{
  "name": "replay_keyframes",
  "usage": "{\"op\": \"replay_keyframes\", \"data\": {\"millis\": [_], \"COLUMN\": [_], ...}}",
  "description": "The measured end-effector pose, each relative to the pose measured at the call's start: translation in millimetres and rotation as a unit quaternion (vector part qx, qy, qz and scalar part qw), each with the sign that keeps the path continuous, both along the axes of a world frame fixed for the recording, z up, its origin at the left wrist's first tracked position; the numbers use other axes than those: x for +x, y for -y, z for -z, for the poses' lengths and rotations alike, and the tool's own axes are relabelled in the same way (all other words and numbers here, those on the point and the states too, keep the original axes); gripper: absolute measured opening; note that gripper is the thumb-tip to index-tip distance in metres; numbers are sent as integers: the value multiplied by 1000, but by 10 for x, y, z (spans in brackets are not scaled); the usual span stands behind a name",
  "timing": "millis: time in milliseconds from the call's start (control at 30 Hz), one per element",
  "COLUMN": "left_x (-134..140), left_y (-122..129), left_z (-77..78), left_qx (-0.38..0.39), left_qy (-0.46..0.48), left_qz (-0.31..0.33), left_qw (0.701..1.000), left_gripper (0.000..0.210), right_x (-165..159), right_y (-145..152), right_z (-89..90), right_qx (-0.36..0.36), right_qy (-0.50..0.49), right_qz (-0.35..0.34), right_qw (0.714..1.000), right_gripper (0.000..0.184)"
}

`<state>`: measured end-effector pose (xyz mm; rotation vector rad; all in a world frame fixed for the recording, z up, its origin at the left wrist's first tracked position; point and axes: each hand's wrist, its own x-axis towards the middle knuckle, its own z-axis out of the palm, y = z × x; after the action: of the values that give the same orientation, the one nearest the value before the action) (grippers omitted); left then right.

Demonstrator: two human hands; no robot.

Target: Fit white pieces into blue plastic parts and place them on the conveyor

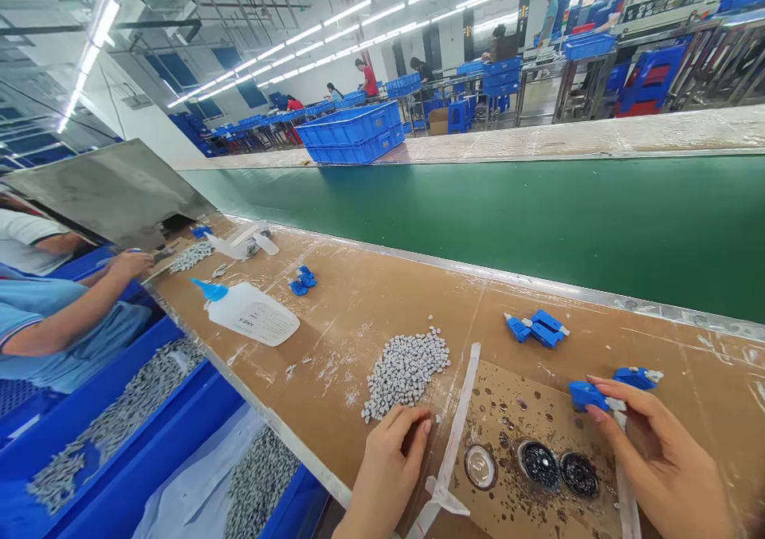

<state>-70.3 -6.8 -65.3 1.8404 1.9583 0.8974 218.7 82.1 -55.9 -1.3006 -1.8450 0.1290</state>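
My right hand (663,459) pinches a small blue plastic part (586,395) with a whitish end, over the right edge of a stained cardboard sheet (502,515). Just behind it lies another blue part (637,376) with a pale tip. My left hand (391,459) rests at the near edge of a pile of small grey pieces (406,367). Its thumb and forefinger are closed together, and whatever is between them is hidden. Between my hands, the sheet bears a silvery round cap (480,466) and two round dishes (539,463) of dark, wet-looking stuff.
More blue parts (538,328) lie behind the sheet. A white squeeze bottle (254,313) with a blue nozzle lies to the left. Beyond the table runs a green belt (478,212); blue crates (352,132) stand behind it. A co-worker's arm (77,304) is at far left.
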Motion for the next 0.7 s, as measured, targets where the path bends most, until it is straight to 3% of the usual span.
{"op": "replay_keyframes", "data": {"millis": [133,333,700], "left_x": [61,113,90], "left_y": [-13,-56,-89], "left_z": [37,-4,-72], "left_qx": [-52,-73,-98], "left_qy": [-10,-9,13], "left_qz": [-25,-2,9], "left_qw": [998,997,995], "left_gripper": [22,24,20], "right_x": [78,-6,-14], "right_y": [-6,16,53], "right_z": [-20,-58,42], "right_qx": [-26,-14,-103], "right_qy": [-38,-45,-141], "right_qz": [37,3,-48], "right_qw": [998,999,984], "right_gripper": [37,37,35]}}
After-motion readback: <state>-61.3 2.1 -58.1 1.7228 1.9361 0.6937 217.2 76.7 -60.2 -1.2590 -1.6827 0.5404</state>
